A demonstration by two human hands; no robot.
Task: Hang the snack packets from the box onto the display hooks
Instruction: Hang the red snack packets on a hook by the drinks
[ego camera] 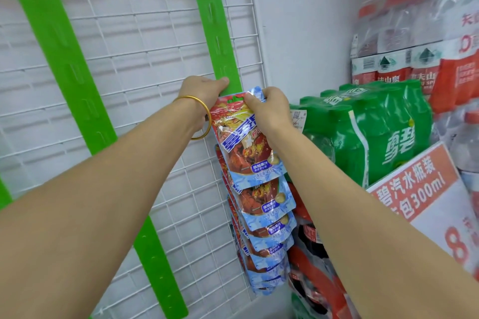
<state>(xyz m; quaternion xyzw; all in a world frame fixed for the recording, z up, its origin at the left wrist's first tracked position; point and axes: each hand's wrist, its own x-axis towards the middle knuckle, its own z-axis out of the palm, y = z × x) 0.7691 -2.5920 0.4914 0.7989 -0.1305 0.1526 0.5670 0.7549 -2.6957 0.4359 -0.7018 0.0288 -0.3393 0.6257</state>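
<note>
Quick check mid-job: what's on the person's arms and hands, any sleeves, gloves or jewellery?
Both forearms are bare, with no sleeves in view, and neither the left hand nor the right hand wears a glove. A thin, round, gold-coloured metal bangle circles the left wrist. The right wrist carries nothing, and no rings show on the visible fingers.

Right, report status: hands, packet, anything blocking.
Left hand grips the green strip. Right hand pinches the snack packet by its top, held against the strip. Hung packets overlap just below; nothing visibly blocking.
</note>
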